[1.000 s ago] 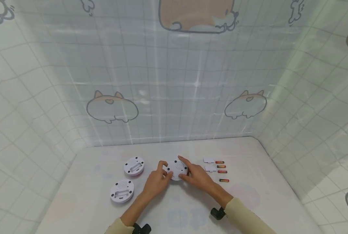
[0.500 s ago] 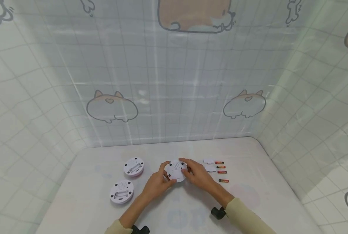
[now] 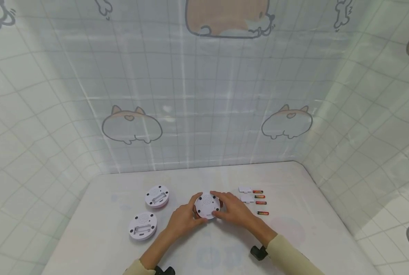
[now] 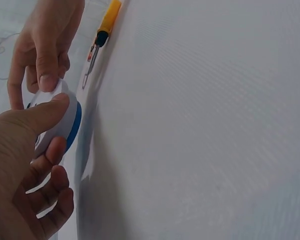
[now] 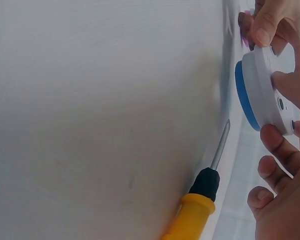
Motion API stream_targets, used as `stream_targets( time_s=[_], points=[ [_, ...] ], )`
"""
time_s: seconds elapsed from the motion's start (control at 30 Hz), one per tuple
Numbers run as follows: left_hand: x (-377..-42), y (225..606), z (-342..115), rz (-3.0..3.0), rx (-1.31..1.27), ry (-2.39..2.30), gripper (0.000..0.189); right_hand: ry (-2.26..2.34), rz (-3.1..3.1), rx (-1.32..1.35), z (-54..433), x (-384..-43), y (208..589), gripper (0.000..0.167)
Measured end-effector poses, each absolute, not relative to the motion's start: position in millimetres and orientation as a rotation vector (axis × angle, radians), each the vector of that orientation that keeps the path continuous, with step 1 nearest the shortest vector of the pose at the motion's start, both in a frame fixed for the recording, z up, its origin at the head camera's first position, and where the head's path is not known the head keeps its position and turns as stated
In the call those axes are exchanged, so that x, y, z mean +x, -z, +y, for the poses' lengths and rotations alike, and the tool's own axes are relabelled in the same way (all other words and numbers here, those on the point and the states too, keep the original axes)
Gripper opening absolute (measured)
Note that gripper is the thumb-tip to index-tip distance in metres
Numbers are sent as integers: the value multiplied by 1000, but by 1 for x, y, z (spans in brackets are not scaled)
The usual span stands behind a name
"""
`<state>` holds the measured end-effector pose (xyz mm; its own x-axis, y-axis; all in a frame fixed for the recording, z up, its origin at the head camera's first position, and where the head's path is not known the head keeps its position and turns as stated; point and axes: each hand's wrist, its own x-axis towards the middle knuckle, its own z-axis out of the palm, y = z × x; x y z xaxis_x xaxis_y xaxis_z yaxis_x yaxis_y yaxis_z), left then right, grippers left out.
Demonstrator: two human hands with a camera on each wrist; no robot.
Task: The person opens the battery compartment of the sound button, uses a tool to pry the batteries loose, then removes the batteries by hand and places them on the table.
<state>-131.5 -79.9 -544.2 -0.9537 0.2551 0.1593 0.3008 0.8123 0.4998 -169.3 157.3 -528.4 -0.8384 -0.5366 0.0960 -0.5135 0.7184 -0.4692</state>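
Both hands hold a round white device [image 3: 206,206] with its perforated, black-footed face up and a blue underside that shows in the wrist views. My left hand [image 3: 184,217] grips its left edge, the thumb at the near rim. On the other side my right hand [image 3: 233,210] holds it with fingers at the far right edge and the thumb on the face near the lower right. In the right wrist view, the device [image 5: 260,90] is held tilted, its blue side toward the table. Two similar round devices [image 3: 157,196] with uncovered battery slots lie to the left.
Right of the hands lie two white battery covers [image 3: 247,199] and several small red-and-black batteries [image 3: 261,203]. A yellow-handled screwdriver [image 5: 192,215] lies on the table in the wrist views. A patterned curtain [image 3: 204,95] surrounds the white table [image 3: 122,183] at the back and sides.
The held device has turned and come slightly nearer the person. The right thumb has shifted to its lower right part, and the left fingers have closed around its left edge.
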Motion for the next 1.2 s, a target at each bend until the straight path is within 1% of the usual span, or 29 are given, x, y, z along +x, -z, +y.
stream_targets(
  time_s=[0.3, 0.47, 0.67, 0.87, 0.97, 1.1, 1.2],
  points=[
    [-130, 551, -81, -2942, -399, 699, 98, 683, 2885, -951, 157, -170, 539, 75],
    [-130, 551, -80, -2912, -382, 653, 98, 640, 2894, -934, 156, -169, 538, 76],
    [-131, 550, -78, -2917, -419, 625, 102, 606, 2905, -949, 156, -169, 536, 74],
    [-133, 550, -74, -2921, -430, 621, 100, 520, 2950, -947, 157, -168, 535, 74],
    [-133, 549, -73, -2915, -432, 621, 100, 411, 3012, -1055, 157, -169, 535, 68],
    [-134, 549, -71, -2912, -425, 614, 99, 290, 3103, -1349, 156, -169, 534, 56],
    [-134, 549, -71, -2915, -414, 627, 99, 238, 3144, -1537, 156, -169, 534, 50]
  ],
)
